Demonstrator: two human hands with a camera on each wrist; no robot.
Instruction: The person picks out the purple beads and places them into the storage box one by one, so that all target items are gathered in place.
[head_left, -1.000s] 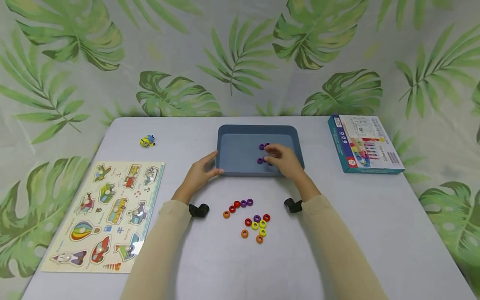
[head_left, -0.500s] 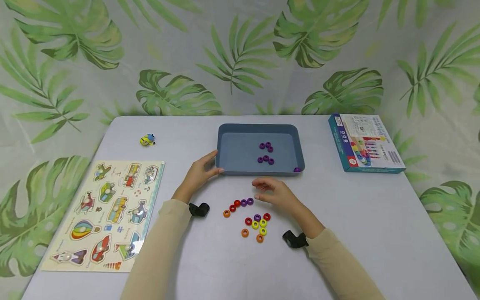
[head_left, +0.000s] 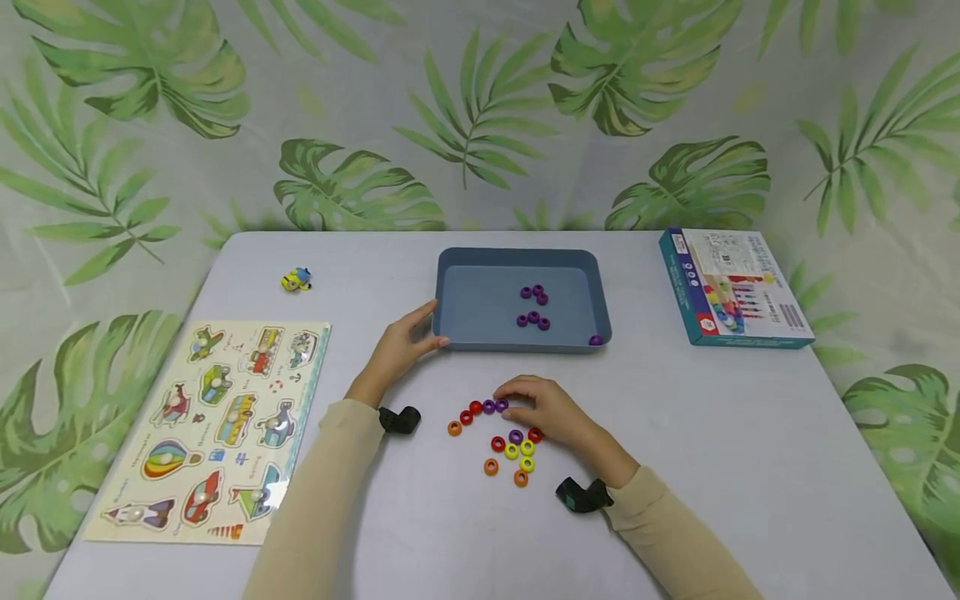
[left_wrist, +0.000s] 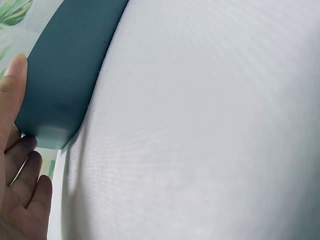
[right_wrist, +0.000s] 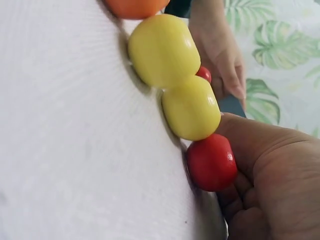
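Observation:
My left hand holds the front left corner of the blue-grey tray. In the left wrist view its thumb lies along the tray's wall, and the other fingers bend around the corner. Over the loose beads, my right hand has thumb and forefinger around a purple bead at the end of a short row. The right wrist view hides that bead behind the hand; a red bead and yellow beads show in front. Several purple beads lie in the tray.
More red, yellow, orange and purple beads lie just in front of my right hand. On the left are a picture puzzle board and a small yellow-and-blue toy. A teal-edged box lies back right.
My right hand has let go of purple beads inside the tray, drawn back toward me, and come down at the purple bead in the row. The left hand stays at the tray corner.

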